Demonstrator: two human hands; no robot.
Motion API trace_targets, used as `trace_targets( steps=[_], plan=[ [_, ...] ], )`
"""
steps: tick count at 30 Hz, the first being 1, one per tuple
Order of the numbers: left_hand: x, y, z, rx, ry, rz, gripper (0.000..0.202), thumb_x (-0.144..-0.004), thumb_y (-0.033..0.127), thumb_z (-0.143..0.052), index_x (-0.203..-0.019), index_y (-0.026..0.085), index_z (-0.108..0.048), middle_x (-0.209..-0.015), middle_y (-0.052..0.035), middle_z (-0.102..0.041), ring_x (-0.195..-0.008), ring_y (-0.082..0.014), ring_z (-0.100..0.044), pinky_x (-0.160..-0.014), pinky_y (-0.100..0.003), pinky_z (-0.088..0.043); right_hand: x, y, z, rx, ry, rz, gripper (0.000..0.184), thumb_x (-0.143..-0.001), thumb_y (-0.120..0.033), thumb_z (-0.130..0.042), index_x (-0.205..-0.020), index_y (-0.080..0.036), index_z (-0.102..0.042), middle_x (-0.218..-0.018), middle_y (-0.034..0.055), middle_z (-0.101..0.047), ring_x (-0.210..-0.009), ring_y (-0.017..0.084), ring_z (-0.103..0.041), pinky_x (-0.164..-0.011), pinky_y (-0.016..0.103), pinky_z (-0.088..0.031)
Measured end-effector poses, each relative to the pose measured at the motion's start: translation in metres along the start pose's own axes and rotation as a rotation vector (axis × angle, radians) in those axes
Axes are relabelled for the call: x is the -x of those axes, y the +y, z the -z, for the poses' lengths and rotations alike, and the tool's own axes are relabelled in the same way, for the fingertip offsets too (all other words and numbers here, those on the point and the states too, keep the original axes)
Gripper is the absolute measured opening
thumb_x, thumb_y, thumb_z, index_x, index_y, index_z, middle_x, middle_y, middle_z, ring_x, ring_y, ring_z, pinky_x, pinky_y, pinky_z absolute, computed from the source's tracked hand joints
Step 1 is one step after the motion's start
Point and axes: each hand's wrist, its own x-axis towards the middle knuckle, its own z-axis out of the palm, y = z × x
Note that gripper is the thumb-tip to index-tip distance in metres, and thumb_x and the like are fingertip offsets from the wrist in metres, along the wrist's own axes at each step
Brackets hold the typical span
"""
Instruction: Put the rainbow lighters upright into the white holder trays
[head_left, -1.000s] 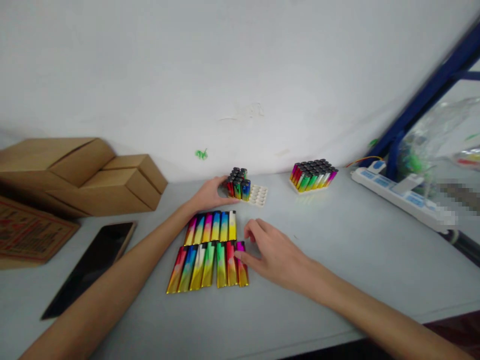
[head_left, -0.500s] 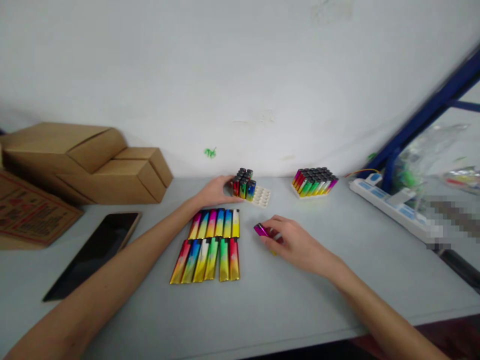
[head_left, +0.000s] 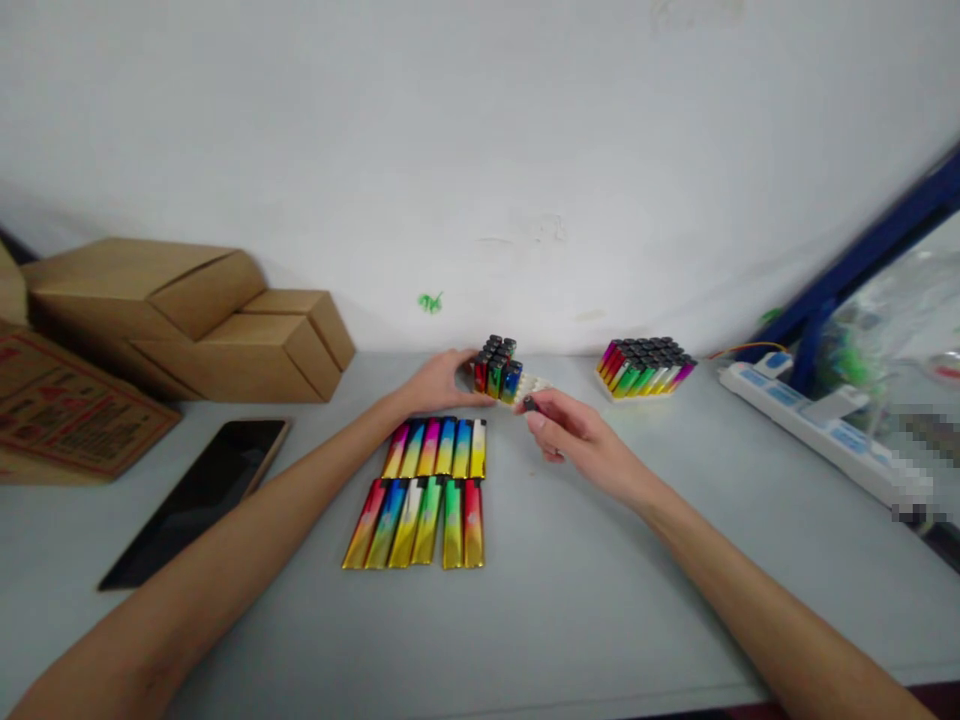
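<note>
At the back of the table, my left hand [head_left: 439, 383] grips the left side of a small white tray [head_left: 532, 382] with round holes. Several upright lighters [head_left: 496, 370] with black tops fill the tray's left part; its right part shows bare holes. Between the thumb and fingers of my right hand [head_left: 576, 432] is a lighter [head_left: 529, 403], mostly hidden, its dark top showing beside the tray's front right edge. Nearer to me, shiny rainbow-coloured lighters lie flat in a back row [head_left: 433, 448] and a front row [head_left: 414, 524].
A second group of upright lighters [head_left: 646, 368] stands at the back right, near a white power strip [head_left: 821, 430]. To the left lie a dark phone or tablet [head_left: 196, 505] and cardboard boxes [head_left: 225, 360]. A wall [head_left: 480, 180] bounds the table behind.
My right hand has carried the lighter forward to the tray, and the lighter's dark top now points up. My left hand stays at the tray. The view has shifted slightly.
</note>
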Motion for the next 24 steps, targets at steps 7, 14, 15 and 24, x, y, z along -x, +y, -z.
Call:
trace_targets(
  steps=[7,14,15,24],
  plan=[
    [0.000,0.001,0.000,-0.022,-0.002,0.019,0.081,-0.069,0.071,-0.075,-0.128,0.016,-0.064,-0.122,-0.0117,-0.071,-0.108,-0.0325,-0.066,-0.097,-0.043,-0.051,0.015,0.001,-0.002,0.302,0.239,0.090,0.030,-0.095,-0.053,-0.060,-0.101,-0.024,-0.055,-0.064,-0.0067,-0.043,-0.057,0.011,-0.038,-0.052,0.024,-0.030],
    [0.000,-0.001,0.000,-0.010,-0.006,0.020,0.078,-0.070,0.069,-0.075,-0.128,0.018,-0.064,-0.123,-0.0101,-0.071,-0.111,-0.0330,-0.065,-0.099,-0.043,-0.050,0.021,-0.011,-0.008,0.576,0.270,0.103,0.044,-0.096,-0.047,-0.051,-0.064,-0.021,-0.037,-0.058,-0.0062,-0.029,-0.054,0.009,-0.027,-0.052,0.025,-0.022],
    [0.000,-0.002,0.000,-0.017,-0.005,0.023,0.078,-0.070,0.069,-0.075,-0.128,0.018,-0.064,-0.123,-0.0104,-0.071,-0.111,-0.0332,-0.065,-0.098,-0.042,-0.050,0.022,-0.013,-0.008,0.582,0.272,0.096,0.043,-0.095,-0.045,-0.051,-0.063,-0.021,-0.036,-0.057,-0.0061,-0.027,-0.053,0.009,-0.026,-0.052,0.025,-0.022],
    [0.000,-0.004,-0.001,-0.021,-0.002,0.014,0.078,-0.070,0.069,-0.075,-0.128,0.017,-0.064,-0.125,-0.0114,-0.070,-0.114,-0.0341,-0.064,-0.102,-0.045,-0.050,0.022,-0.015,-0.009,0.603,0.274,0.103,0.036,-0.090,-0.035,-0.049,-0.060,-0.021,-0.034,-0.056,-0.0061,-0.026,-0.052,0.009,-0.026,-0.052,0.026,-0.022]
  ],
)
